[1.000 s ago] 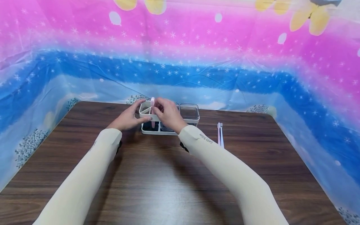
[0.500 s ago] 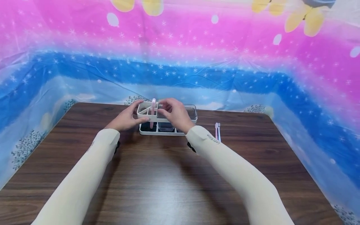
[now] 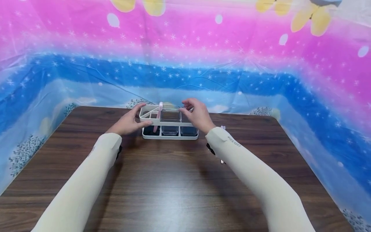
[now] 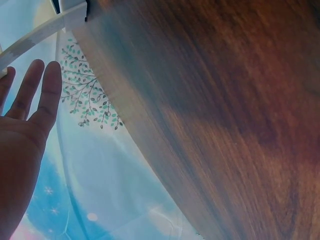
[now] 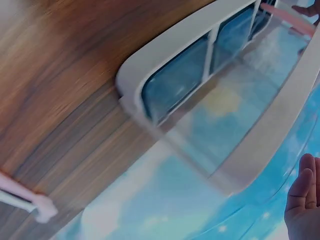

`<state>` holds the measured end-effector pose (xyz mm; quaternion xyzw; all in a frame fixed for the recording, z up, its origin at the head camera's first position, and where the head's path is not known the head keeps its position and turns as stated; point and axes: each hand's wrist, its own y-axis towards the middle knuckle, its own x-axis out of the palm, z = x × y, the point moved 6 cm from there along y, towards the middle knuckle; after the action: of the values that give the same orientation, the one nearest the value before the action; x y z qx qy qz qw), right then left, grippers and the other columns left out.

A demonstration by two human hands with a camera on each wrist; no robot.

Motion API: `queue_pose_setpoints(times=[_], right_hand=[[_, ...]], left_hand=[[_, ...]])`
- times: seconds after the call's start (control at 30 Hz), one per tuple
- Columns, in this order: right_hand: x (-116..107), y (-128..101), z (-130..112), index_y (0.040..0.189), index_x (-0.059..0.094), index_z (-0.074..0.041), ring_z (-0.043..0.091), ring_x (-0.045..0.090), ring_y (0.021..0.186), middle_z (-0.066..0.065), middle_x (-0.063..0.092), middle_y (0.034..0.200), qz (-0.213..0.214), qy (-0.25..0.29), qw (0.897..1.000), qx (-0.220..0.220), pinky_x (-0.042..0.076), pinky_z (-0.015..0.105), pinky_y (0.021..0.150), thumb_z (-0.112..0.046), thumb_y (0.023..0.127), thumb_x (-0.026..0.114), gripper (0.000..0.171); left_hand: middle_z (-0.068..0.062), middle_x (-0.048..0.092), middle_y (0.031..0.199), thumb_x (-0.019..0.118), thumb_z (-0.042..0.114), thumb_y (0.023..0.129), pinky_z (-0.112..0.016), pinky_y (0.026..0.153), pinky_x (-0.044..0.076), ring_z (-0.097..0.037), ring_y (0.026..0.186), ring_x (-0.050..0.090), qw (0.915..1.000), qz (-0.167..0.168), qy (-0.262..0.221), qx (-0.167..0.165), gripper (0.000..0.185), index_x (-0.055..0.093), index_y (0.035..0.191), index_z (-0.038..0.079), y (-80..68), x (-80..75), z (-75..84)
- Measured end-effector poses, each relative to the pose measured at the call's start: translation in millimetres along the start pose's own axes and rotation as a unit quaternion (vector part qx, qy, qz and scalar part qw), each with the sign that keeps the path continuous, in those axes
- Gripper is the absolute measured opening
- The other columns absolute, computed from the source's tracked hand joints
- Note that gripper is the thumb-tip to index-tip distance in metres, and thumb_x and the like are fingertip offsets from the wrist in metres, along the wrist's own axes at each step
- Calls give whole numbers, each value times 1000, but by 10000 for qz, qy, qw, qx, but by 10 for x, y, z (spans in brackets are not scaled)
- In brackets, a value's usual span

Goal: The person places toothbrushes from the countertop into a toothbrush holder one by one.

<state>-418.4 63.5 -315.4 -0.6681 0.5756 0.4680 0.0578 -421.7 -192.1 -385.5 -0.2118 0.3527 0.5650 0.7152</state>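
Two bare hands worked at the far middle of the brown wood-grain worktop [image 3: 162, 190]. The left hand [image 3: 126, 122] gripped the left end of a two-tiered white plastic rack [image 3: 174, 123], thumb on the near side, fingers on the far. A slim pink toothbrush [image 3: 160, 112] stood slightly tilted in its left part, beside clear square containers [image 3: 170, 130]. Farther right, the right hand [image 3: 200, 114] held nothing, fingers loosely bent. Standing brushes in place seemed the step; next probably meant reaching right for the pink and white toothbrushes [image 5: 45, 207]. The right wrist view showed their heads together; in the head view, a cream sleeve [image 3: 246, 161] hid most of them.
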Motion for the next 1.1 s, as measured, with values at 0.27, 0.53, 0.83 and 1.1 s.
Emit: queue_pose_setpoints(times=[0.27, 0.53, 0.83, 1.1], right_hand=[[-192, -25, 306, 114, 64, -5, 18, 60, 88, 10, 64, 101, 230, -127, 9994, 213, 48, 32, 77, -19, 90, 67, 28], [-340, -85, 521, 111, 64, -2, 22, 60, 87, 12, 64, 98, 424, -144, 9984, 357, 48, 36, 77, -16, 89, 68, 26], [-506, -168, 731, 113, 64, -2, 22, 59, 89, 10, 63, 98, 398, -319, 9965, 667, 48, 36, 78, -17, 90, 68, 28], [-607, -297, 963, 111, 63, 0, 24, 58, 87, 10, 62, 95, 388, -499, 9942, 870, 47, 36, 80, -15, 90, 67, 26]], left_hand=[[-22, 38, 138, 64, 62, 79, -58, 90, 39, -38, 117, 46, 10000, -20, 12, -20, 99, 13, 153, 21, -10, -18, 20], [-24, 38, 138, 63, 63, 80, -58, 89, 41, -39, 117, 47, 9998, -172, 18, -20, 99, 11, 153, 21, 7, -16, 27], [-23, 37, 139, 62, 66, 78, -58, 90, 39, -39, 119, 45, 9998, -168, 66, -96, 99, 11, 153, 25, 32, -39, -1], [-24, 39, 136, 63, 64, 79, -60, 91, 38, -40, 117, 46, 9998, -175, 51, -39, 99, 12, 152, 22, 25, -18, 29]])
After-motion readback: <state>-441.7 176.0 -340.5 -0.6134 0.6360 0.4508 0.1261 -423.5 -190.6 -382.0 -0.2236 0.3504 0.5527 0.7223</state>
